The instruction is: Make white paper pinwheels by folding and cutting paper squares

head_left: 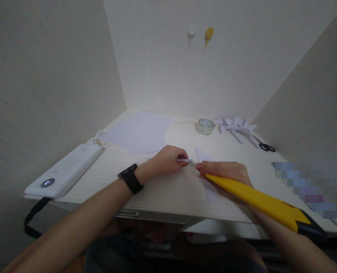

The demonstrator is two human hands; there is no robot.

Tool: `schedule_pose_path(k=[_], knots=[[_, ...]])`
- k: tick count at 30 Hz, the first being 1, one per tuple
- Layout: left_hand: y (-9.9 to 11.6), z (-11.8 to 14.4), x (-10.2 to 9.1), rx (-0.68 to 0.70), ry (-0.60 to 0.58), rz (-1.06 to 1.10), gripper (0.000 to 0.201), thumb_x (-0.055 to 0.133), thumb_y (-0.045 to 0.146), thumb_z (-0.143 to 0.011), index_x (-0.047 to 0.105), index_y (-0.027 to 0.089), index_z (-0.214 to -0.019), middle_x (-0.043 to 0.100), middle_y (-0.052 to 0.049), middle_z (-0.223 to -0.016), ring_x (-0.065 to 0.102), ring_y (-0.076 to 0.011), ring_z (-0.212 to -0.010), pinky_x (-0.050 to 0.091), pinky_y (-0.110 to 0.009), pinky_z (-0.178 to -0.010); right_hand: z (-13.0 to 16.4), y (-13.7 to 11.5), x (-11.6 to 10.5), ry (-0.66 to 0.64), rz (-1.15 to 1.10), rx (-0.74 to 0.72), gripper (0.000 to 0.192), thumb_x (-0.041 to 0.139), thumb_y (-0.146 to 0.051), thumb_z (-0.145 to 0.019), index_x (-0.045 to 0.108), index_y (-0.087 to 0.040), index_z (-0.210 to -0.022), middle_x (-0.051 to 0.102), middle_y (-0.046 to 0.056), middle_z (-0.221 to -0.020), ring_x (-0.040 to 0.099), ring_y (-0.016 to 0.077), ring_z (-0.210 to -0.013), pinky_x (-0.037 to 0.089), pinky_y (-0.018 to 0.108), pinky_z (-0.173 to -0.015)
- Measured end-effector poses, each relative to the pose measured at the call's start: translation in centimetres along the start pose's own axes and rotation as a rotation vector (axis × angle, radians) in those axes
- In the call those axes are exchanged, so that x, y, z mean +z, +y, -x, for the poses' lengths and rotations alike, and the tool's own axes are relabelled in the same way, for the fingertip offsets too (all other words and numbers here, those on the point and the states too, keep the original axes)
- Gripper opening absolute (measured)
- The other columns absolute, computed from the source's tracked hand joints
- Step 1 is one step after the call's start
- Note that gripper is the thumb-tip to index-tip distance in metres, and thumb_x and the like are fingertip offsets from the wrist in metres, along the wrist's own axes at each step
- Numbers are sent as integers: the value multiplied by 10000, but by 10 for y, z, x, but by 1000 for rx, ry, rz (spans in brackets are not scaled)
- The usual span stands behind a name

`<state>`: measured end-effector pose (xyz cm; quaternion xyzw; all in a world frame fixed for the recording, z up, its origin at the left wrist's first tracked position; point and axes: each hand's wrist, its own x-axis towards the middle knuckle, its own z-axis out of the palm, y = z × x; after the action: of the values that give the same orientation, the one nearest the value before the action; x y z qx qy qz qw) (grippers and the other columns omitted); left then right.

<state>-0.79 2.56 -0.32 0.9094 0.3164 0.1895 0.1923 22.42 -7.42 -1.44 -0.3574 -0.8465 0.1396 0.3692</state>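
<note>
My left hand (172,158), with a black watch on its wrist, pinches a small piece of white paper (184,160), which may be rolled or folded. My right hand (228,172) is closed around a yellow utility knife (256,199). Its blade (192,165) points left and meets the end of the paper, or lies very close to it. The knife's black butt end reaches back over my right forearm. Under my right hand, partly covered by it, a sheet of white paper (211,191) lies on the table.
White sheets (145,129) lie at the back left, and a roll of clear tape (205,127) sits behind my hands. Paper pinwheels (235,125) and black-handled scissors (266,147) lie at the back right. A white device (64,170) rests on the left. Walls enclose the white table (163,193).
</note>
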Motion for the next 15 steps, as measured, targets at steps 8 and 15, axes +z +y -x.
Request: schedule_pose_path(k=[8,15], knots=[[0,-1,0,-22,30,19,143,663,253,-815,747,162,-886,746,-40,-834,653,-157,-729,461,-259,-674,-3,-8,0,71,76,-40,343,594,-224,-871,699,-332,-1179,717,-37,-1172,697,206,-1060,566,323,-937],[2,-1,-2,-17,52,6,156,649,268,-825,750,169,-892,749,-42,-841,656,-164,-740,454,-261,-657,2,-10,14,210,136,34,371,650,-207,-837,699,-369,-1166,730,-49,-1131,723,218,-986,588,348,-902]])
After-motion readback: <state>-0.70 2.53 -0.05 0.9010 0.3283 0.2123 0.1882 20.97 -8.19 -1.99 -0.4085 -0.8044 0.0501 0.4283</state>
